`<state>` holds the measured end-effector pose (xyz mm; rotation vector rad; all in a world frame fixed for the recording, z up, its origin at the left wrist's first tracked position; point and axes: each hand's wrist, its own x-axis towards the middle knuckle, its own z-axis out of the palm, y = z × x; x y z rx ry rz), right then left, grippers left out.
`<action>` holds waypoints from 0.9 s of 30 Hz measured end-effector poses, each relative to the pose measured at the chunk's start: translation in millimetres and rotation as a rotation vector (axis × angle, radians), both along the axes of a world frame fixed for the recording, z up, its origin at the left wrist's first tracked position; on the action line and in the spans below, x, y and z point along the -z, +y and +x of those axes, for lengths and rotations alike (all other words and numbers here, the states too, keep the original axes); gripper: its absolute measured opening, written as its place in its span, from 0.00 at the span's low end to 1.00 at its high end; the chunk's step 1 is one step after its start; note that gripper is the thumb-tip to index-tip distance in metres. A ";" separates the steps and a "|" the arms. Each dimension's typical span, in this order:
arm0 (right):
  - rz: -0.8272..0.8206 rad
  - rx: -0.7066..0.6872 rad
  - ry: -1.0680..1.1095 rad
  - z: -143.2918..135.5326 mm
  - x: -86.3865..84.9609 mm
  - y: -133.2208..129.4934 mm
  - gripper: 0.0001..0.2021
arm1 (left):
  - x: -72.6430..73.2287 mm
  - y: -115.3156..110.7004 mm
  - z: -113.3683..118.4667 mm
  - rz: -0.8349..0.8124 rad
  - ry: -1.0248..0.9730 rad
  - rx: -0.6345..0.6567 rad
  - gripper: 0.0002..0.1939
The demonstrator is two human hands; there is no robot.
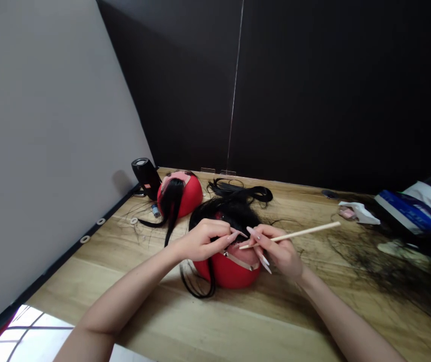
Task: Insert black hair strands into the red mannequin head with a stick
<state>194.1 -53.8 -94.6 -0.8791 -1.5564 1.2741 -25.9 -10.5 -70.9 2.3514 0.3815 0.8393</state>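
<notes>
A red dome-shaped head form [225,275] rests on the wooden table, with black hair [234,208] over its far side and a pinkish mesh patch [246,255] pinned to its front. Over the left part of the patch, my left hand [211,239] is closed, thumb and index finger pinched together at the hair's edge; what lies in the pinch is too small to make out. My right hand [277,251] grips a thin pale wooden stick [309,232], its lower tip near the mesh and its other end pointing right.
A second red head form [192,198] with black hair stands behind to the left, beside a black cylindrical speaker [146,176]. A loose hair bundle [243,191] lies behind. Scattered hair [373,261], crumpled tissue [364,213] and a blue packet [415,211] lie right. A dark panel [294,90] rises behind.
</notes>
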 end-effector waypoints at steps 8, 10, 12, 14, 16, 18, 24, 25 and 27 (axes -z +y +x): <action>0.121 0.103 -0.061 2.9 8.1 -6.1 0.16 | -2.0 -3.5 2.1 0.082 0.024 -0.013 0.22; 0.079 0.086 -0.030 1.5 10.1 -7.4 0.16 | -2.5 -3.7 2.3 0.096 0.032 -0.012 0.21; 0.062 0.064 -0.026 1.0 9.4 -8.2 0.16 | -2.6 -3.7 2.6 0.106 0.034 -0.005 0.21; 0.073 0.046 -0.030 1.2 7.5 -8.4 0.16 | -2.3 -3.4 2.7 0.111 0.028 0.003 0.20; 0.101 0.043 -0.020 1.3 6.9 -8.2 0.16 | -1.8 -3.3 2.6 0.110 0.023 0.006 0.20; 0.120 0.062 -0.017 0.8 8.6 -7.8 0.16 | -1.6 -3.3 2.5 0.107 0.023 0.001 0.20; 0.114 0.131 -0.036 -1.8 17.4 -8.7 0.15 | -0.8 -3.1 2.3 0.119 0.028 -0.011 0.22; 0.113 0.131 -0.038 -1.7 18.5 -9.0 0.15 | -0.6 -2.9 2.3 0.123 0.027 -0.011 0.22; 0.108 0.118 -0.034 -1.2 21.3 -9.7 0.14 | -0.4 -2.6 2.3 0.126 0.024 -0.011 0.22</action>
